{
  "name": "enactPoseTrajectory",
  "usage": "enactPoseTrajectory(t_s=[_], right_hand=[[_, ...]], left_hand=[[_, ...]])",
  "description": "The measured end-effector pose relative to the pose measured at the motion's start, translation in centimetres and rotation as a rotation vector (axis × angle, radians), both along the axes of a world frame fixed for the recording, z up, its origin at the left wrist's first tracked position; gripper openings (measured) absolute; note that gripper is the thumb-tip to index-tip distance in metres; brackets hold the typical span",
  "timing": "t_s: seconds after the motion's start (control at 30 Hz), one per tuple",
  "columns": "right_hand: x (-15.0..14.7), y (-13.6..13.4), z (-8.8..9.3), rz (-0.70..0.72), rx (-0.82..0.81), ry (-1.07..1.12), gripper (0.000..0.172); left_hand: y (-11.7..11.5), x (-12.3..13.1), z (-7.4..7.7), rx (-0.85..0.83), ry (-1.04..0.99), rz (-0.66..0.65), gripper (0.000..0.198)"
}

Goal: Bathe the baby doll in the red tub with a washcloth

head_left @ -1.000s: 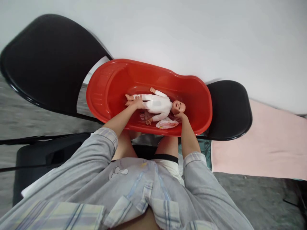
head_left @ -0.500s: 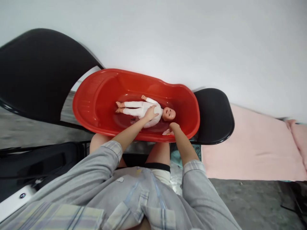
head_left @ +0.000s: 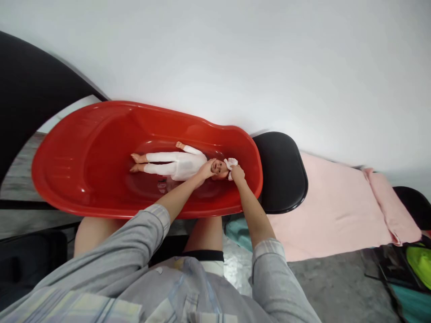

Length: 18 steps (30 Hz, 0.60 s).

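A baby doll [head_left: 190, 166] with a white body and bare feet lies on its back in a red baby bathtub [head_left: 77, 199], its head toward the right end. My left hand [head_left: 205, 169] has its fingers round the doll's neck and chin. In my right hand [head_left: 238, 174] is a small whitish-pink cloth [head_left: 230, 163], bunched against the top of the doll's head. The fingertips under the cloth are hidden.
The tub stands between a black chair [head_left: 20, 89] on the left and a black seat [head_left: 283, 175] on the right. Further right lies a pink sheet [head_left: 330, 211] with a folded pink roll [head_left: 393, 206]. A white wall [head_left: 235, 58] rises behind.
My left hand has moved from the doll's chest to its neck and chin. My right hand has brought the cloth up from the tub's near side to the head. The view has shifted right.
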State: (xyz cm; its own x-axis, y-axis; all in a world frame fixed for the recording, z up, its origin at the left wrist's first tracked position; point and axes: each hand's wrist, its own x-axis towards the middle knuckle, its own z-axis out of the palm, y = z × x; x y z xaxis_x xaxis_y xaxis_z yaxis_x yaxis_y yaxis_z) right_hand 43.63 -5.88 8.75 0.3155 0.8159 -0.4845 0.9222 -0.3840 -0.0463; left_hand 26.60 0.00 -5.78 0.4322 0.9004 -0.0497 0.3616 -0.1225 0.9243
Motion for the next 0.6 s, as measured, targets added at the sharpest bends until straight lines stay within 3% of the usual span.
enactPoseTrajectory(t_s=[0.27, 0.47, 0.6], right_hand=[[-0.7, 4.1, -2.7, 0.109, -0.019, 0.131, 0.059], [1.4, 4.7, -4.6, -0.173, -0.079, 0.541, 0.071], [1.4, 3.3, -5.1, -0.278, -0.075, 0.584, 0.065]], left_hand=[[-0.6, -0.4, -0.7, 0.008, -0.038, -0.028, 0.086], [-0.8, -0.4, -0.3, 0.015, -0.099, -0.037, 0.084], [-0.9, -0.4, -0.2, 0.020, -0.119, -0.032, 0.077]])
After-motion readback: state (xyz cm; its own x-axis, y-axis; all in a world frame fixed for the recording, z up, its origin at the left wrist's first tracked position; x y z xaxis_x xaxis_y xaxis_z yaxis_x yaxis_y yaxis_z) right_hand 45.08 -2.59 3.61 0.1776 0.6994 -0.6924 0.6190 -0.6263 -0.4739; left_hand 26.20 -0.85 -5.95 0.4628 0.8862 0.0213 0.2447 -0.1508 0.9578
